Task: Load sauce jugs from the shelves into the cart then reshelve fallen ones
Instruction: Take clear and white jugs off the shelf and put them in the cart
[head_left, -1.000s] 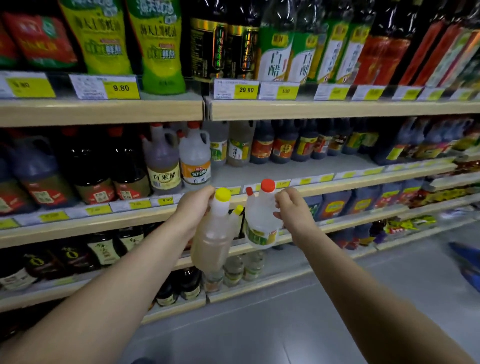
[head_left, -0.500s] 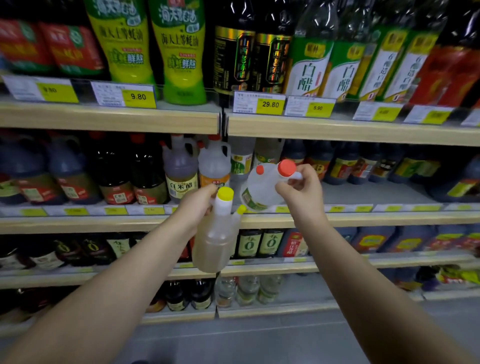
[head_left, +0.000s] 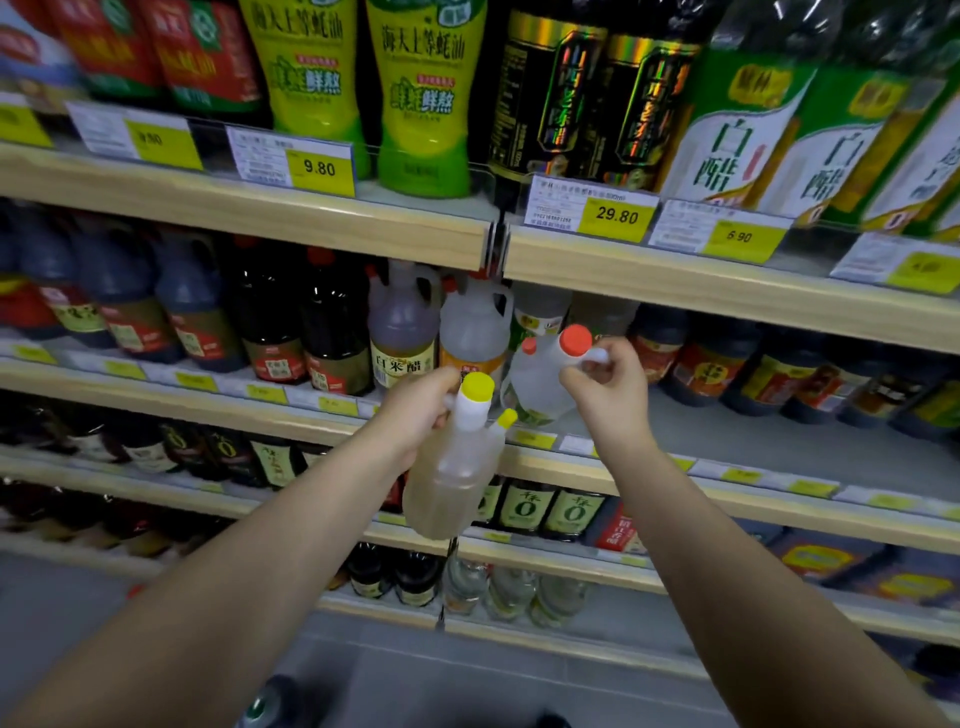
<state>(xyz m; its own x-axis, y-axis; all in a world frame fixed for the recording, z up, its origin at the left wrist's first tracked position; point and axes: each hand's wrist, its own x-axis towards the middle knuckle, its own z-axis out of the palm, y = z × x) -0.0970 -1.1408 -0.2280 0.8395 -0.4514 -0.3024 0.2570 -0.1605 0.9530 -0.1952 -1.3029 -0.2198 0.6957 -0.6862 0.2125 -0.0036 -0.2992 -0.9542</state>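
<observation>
My left hand (head_left: 415, 415) grips the handle of a pale jug with a yellow cap (head_left: 452, 467), which hangs below the hand in front of the shelves. My right hand (head_left: 608, 395) holds the handle of a clear jug with a red cap (head_left: 540, 379), tilted with its base toward the middle shelf (head_left: 727, 431). That jug sits at the shelf's front edge, beside two standing jugs with red caps (head_left: 475, 332). Whether its base touches the shelf board I cannot tell.
Dark sauce jugs (head_left: 270, 322) fill the middle shelf on the left and more dark bottles (head_left: 727, 364) stand at the right, with bare board between. The upper shelf (head_left: 311, 218) carries green squeeze bottles and price tags. Lower shelves hold small bottles (head_left: 524, 509).
My right hand has lifted the red-capped jug up and forward to the middle shelf. My left hand keeps the yellow-capped jug hanging. The view has moved closer to the shelves.
</observation>
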